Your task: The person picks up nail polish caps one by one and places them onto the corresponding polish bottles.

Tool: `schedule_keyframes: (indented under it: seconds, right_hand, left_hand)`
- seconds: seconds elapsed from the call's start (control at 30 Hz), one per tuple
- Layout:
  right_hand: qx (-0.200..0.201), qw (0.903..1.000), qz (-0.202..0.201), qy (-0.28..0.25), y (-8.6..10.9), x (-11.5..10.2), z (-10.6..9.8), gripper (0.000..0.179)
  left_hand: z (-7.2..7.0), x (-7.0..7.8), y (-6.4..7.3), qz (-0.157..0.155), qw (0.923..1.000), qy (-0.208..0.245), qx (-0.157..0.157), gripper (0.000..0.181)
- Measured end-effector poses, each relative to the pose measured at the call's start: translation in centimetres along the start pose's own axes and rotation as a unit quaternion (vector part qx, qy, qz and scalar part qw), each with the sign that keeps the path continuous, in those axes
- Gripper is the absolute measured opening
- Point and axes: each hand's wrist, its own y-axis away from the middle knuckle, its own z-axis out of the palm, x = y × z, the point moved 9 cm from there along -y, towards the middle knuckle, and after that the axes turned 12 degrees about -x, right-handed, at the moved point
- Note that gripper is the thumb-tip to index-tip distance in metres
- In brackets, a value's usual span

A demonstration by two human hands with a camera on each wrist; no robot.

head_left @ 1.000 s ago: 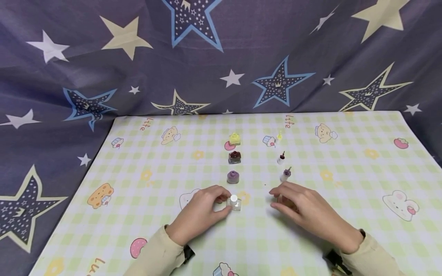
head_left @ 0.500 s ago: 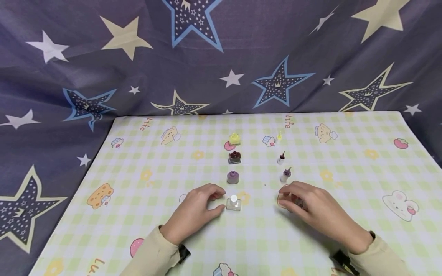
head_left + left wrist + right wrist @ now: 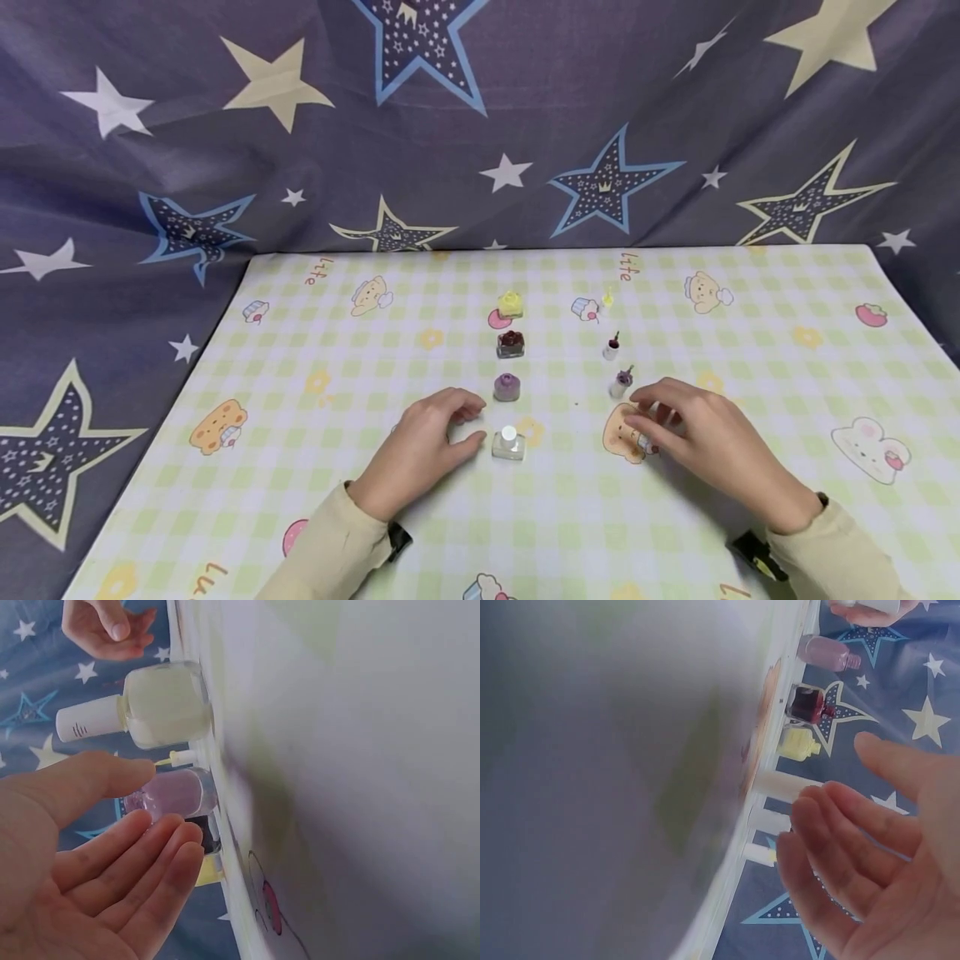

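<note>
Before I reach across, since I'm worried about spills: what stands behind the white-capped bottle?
Head view: a purple bottle, then a dark red bottle and a yellow bottle. The white-capped bottle hides the tablecloth just behind it.

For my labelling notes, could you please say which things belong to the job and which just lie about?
Job, apparently: boxy, white-capped clear glass bottle; uncapped purple, dark red and yellow glass bottles; three upturned white brush caps.
Just there: green-checked cloth; dark star-print curtain.

On the table (image 3: 555, 517), four bottles (image 3: 511, 345) stand left of three caps (image 3: 611, 352).
</note>
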Motion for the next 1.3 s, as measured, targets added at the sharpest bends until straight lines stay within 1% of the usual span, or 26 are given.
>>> schedule_keyframes:
  seconds: [0.13,0.37,0.53,0.67,0.83,0.97,1.2,1.3]
  right_hand:
    - [-0.005,0.9998,0.017,0.003,-0.2,0.6,0.0,0.013]
    - [-0.032,0.9982,0.051,-0.006,-0.8,1.7,0.2,0.019]
    - [-0.038,0.9976,0.055,-0.018,-1.3,2.1,0.3,0.021]
    - [-0.040,0.9974,0.054,-0.025,-1.6,2.3,0.3,0.022]
    - [-0.051,0.9963,0.062,-0.032,-2.0,2.5,0.5,0.024]
    - [-0.063,0.9953,0.066,-0.031,-2.3,2.5,0.7,0.026]
    - [-0.070,0.9948,0.055,-0.050,-2.8,2.4,1.0,0.023]
    - [-0.078,0.9937,0.057,-0.057,-3.1,2.4,1.3,0.022]
  left_hand:
    - [-0.2,-0.1,-0.3,-0.002,1.0000,-0.001,0.002,0.026]
    - [-0.5,-0.3,-0.9,-0.004,1.0000,0.000,0.008,0.026]
    - [-0.7,-0.5,-1.4,-0.003,0.9999,0.002,0.011,0.027]
    - [-0.7,-0.6,-1.9,-0.005,0.9999,0.003,0.010,0.028]
    - [-0.7,-0.7,-2.5,-0.002,0.9999,0.009,0.006,0.029]
    - [-0.7,-0.8,-2.8,-0.003,0.9999,0.012,0.002,0.031]
    - [-0.5,-0.9,-3.6,-0.003,0.9998,0.014,-0.011,0.033]
    - [-0.4,-1.0,-3.9,-0.008,0.9996,0.018,-0.019,0.033]
